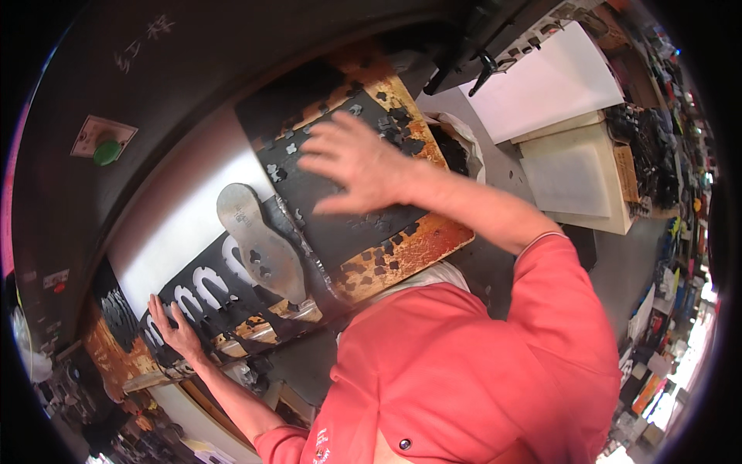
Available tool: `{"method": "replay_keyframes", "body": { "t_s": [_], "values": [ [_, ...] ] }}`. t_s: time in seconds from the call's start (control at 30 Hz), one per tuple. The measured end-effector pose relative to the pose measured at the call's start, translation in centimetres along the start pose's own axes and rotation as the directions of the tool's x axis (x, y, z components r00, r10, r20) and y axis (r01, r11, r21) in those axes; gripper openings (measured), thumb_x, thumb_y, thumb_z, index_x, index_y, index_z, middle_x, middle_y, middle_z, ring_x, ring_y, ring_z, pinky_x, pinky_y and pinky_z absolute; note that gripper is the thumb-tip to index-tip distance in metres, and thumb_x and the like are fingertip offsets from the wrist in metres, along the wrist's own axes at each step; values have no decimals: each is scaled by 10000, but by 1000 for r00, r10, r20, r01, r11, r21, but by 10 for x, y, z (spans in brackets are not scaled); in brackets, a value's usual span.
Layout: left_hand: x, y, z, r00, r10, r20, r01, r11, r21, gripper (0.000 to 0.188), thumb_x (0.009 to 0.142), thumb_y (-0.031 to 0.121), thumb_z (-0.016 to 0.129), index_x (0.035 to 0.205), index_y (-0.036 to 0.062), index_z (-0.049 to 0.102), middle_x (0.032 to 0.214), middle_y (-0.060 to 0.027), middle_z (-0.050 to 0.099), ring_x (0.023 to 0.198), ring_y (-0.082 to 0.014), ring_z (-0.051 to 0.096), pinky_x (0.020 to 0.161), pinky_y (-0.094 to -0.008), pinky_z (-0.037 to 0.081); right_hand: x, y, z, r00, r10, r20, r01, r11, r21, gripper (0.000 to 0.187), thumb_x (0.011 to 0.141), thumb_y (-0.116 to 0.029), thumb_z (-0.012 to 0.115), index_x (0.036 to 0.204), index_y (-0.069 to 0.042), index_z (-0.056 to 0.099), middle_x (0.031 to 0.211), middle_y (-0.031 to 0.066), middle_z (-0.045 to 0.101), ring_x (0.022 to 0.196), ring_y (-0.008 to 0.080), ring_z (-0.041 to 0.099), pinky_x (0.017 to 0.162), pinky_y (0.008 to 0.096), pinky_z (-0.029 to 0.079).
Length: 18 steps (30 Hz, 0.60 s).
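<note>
A sole-shaped metal cutting die (263, 243) lies on a black sheet with a row of cut-out openings (202, 282), where the white board (174, 205) shows through. Near the sheet's left end, my left hand (178, 331) rests with fingers stretched out and apart, holding nothing. Over a second black sheet (325, 243), to the right of the die, my right hand (355, 166) is spread wide and slightly blurred, with nothing in it. Whether its palm touches the sheet cannot be told. Small black scraps (398, 120) are scattered about this hand.
A dark machine body with a green button (107, 152) stands along the far left. Black cut pieces are stacked (117, 319) at the board's left end. Beyond the worn wooden table edge (456, 232) is a pale bag (468, 143) of black scraps. White sheets (545, 85) lie at the upper right.
</note>
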<state>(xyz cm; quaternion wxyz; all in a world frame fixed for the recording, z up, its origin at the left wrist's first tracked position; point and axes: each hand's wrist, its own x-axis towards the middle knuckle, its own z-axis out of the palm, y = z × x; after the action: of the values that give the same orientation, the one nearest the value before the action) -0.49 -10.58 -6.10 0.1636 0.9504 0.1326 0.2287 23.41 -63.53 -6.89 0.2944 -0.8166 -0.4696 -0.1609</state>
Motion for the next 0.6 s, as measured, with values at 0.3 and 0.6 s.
{"method": "replay_keyframes", "body": {
  "t_s": [0.3,0.6],
  "values": [
    [1,-3,-2,1000,-9,20,8,999,49,474,1099,185,640,1536,14,571,1641,-149,519,1550,-303,433,1279,-431,304,-22,-27,16,984,162,69,-140,958,-249,535,937,-427,738,1272,-10,728,1421,174,629,1430,382,495,1253,610,289],
    [4,-4,-4,999,-22,40,20,999,50,487,1114,204,609,1561,20,551,1635,-171,519,1546,-309,437,1270,-419,317,-15,-13,29,977,213,-23,-210,931,-298,441,981,-328,689,1220,39,737,1376,198,659,1327,388,576,1178,561,397]
  ]
}}
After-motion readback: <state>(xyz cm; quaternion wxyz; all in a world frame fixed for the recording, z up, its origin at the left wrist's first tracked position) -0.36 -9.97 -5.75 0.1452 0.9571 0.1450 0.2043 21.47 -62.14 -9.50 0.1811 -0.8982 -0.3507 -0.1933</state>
